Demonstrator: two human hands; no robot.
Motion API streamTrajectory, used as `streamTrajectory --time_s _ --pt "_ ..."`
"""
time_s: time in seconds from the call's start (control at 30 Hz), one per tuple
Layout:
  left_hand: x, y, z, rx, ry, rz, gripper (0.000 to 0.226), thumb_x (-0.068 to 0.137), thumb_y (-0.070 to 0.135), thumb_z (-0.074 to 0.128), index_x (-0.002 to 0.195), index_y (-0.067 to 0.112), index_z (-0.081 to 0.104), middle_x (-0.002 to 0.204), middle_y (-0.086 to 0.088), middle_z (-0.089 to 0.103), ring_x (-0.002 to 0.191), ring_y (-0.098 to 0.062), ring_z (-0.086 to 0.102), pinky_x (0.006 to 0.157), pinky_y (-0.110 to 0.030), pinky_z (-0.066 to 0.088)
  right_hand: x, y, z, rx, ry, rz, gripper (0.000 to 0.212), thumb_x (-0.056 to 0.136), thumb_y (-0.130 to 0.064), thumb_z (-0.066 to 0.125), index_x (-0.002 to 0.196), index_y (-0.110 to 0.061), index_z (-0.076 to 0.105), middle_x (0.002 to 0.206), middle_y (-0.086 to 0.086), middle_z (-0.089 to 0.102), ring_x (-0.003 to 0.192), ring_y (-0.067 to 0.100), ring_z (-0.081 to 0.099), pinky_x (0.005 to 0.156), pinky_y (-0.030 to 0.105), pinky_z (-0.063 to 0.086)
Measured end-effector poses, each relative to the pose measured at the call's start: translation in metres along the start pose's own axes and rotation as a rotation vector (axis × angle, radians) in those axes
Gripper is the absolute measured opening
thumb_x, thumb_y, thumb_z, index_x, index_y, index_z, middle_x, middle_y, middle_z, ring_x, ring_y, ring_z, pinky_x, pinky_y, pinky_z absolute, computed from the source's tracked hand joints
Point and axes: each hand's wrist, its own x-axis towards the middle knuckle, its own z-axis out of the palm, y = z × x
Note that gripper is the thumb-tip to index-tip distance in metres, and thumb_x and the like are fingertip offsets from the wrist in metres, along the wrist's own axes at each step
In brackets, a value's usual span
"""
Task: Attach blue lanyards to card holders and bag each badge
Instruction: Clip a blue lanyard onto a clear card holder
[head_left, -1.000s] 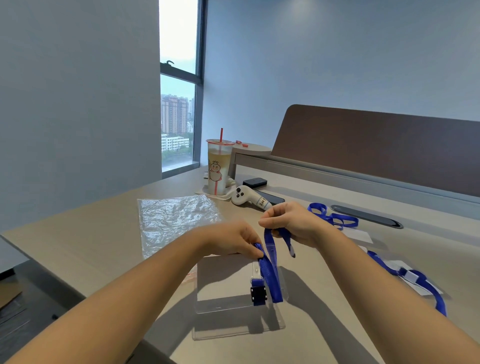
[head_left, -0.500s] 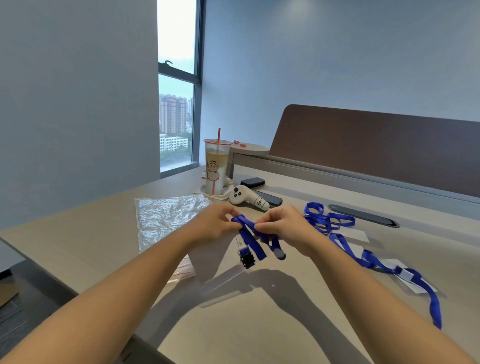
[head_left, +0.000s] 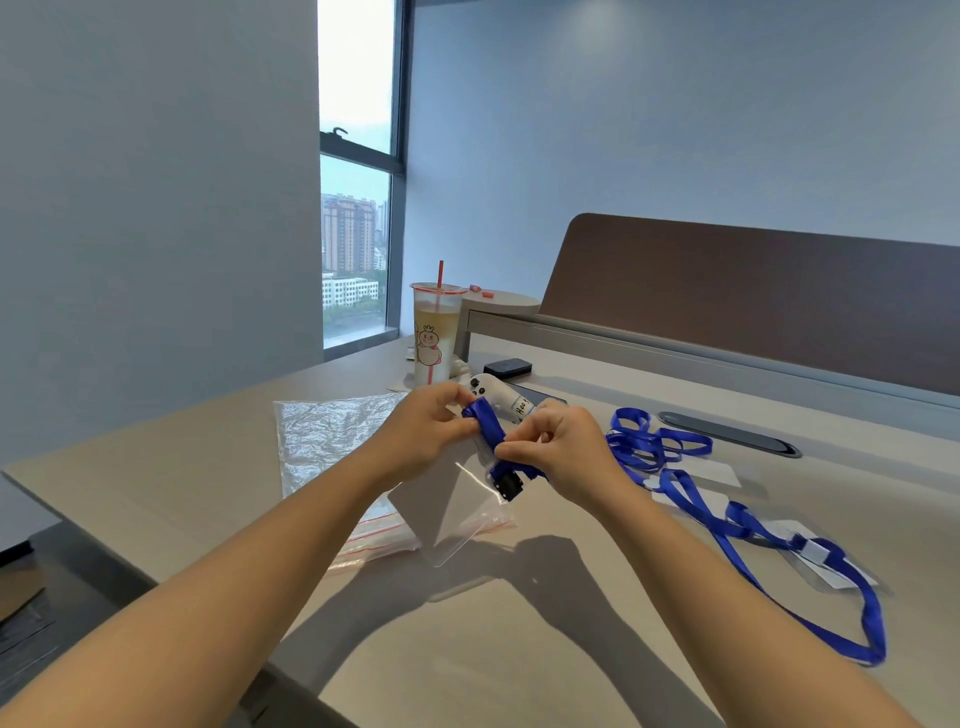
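Folded blue lanyard (head_left: 488, 428) pinched between left hand (head_left: 426, 431) and right hand (head_left: 563, 447) fingertips, clear card holder (head_left: 447, 499) dangling beneath, raised above desk (head_left: 467, 649)

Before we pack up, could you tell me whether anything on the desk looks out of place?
Nothing is spilled or damaged. Only the loose blue lanyards lie tangled to the right of the right hand.

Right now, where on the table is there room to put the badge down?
Bare table lies near the front edge, between the two forearms, and at the far left beyond the bags. It is crowded on the right with loose lanyards, and behind the hands around the cup.
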Motion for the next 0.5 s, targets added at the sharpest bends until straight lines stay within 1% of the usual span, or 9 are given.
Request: streamTrajectory --time_s 0.07,0.1,0.17,0.23,0.27,0.3,0.37,0.4,0.5 --pt "-0.0012 0.0027 -0.0009 -0.027 -0.002 0.015 0.005 0.09 0.013 0.052 0.094 0.015 0.051 0.089 -0.008 0.059 0.064 -0.007 0.052 0.059 -0.018 0.041 0.0007 0.0013 0.0022 -0.008 0.053 -0.004 0.022 0.073 -0.01 0.071 0.061 -0.015 0.054 0.075 -0.006 0.046 0.073 0.009 0.045 0.06 0.016 0.038" --pt "-0.0015 0.0038 -0.0015 -0.032 -0.004 0.022 0.005 0.09 0.013 0.052 0.094 0.015 0.051 0.09 -0.008 0.059 0.065 -0.007 0.052 0.06 -0.018 0.042 0.0018 0.0029 0.003 -0.005 0.075 0.002 0.027 0.072 -0.01 0.073 0.062 -0.018 0.049 0.077 -0.003 0.047 0.075 0.012 0.046 0.061 0.017 0.038" --pt "-0.0018 0.0051 -0.0026 -0.012 -0.009 0.041 0.005 0.089 0.014 0.052 0.094 0.017 0.051 0.092 -0.006 0.059 0.066 -0.007 0.052 0.061 -0.018 0.043 0.003 0.0042 0.0016 0.043 0.053 0.038 0.029 0.071 -0.012 0.073 0.077 -0.019 0.046 0.086 0.002 0.049 0.08 0.016 0.047 0.065 0.021 0.04" --pt "-0.0018 0.0047 -0.0037 0.018 -0.007 0.069 0.006 0.089 0.015 0.053 0.093 0.019 0.051 0.093 -0.004 0.059 0.067 -0.006 0.053 0.061 -0.016 0.043 0.0034 0.0033 -0.001 0.116 -0.071 0.1 0.033 0.076 -0.012 0.069 0.101 -0.018 0.047 0.097 0.003 0.051 0.089 0.018 0.052 0.075 0.025 0.046" --pt "-0.0017 0.0048 -0.004 0.033 -0.006 0.084 0.006 0.089 0.015 0.053 0.093 0.019 0.051 0.093 -0.003 0.059 0.066 -0.005 0.053 0.061 -0.015 0.043 0.003 0.0029 -0.0016 0.138 -0.149 0.123 0.033 0.08 -0.011 0.065 0.108 -0.016 0.048 0.099 0.005 0.054 0.091 0.019 0.055 0.078 0.026 0.048" --pt "-0.0022 0.0049 -0.004 0.054 -0.003 0.1 0.007 0.089 0.015 0.053 0.095 0.019 0.053 0.093 -0.002 0.059 0.066 -0.003 0.052 0.06 -0.013 0.042 0.0022 0.0021 -0.002 0.144 -0.209 0.136 0.026 0.083 -0.011 0.061 0.106 -0.013 0.05 0.097 0.005 0.058 0.088 0.018 0.057 0.077 0.026 0.049" --pt "-0.003 0.0043 -0.0026 0.111 0.009 0.125 0.015 0.089 0.015 0.054 0.104 0.014 0.057 0.094 0.001 0.057 0.066 -0.001 0.051 0.061 -0.011 0.041 -0.0013 -0.001 -0.0023 0.13 -0.281 0.147 0.01 0.086 -0.01 0.055 0.095 -0.014 0.053 0.084 0.001 0.06 0.076 0.012 0.059 0.068 0.017 0.048" --pt "-0.0036 0.0036 -0.0016 0.134 0.017 0.129 0.02 0.088 0.015 0.054 0.107 0.011 0.058 0.094 0.002 0.056 0.066 -0.002 0.051 0.061 -0.011 0.04 -0.0024 -0.0011 -0.0022 0.117 -0.294 0.158 0.008 0.087 -0.01 0.054 0.094 -0.014 0.053 0.083 0.001 0.06 0.073 0.009 0.057 0.064 0.015 0.046" --pt "-0.0048 0.0006 0.0026 0.176 0.031 0.122 0.024 0.087 0.016 0.057 0.11 0.011 0.06 0.092 0.001 0.059 0.07 -0.009 0.052 0.062 -0.012 0.039 -0.0034 0.0023 -0.0005 0.083 -0.312 0.193 0.02 0.087 -0.01 0.054 0.107 -0.005 0.053 0.091 0.007 0.059 0.076 0.013 0.057 0.066 0.018 0.046"
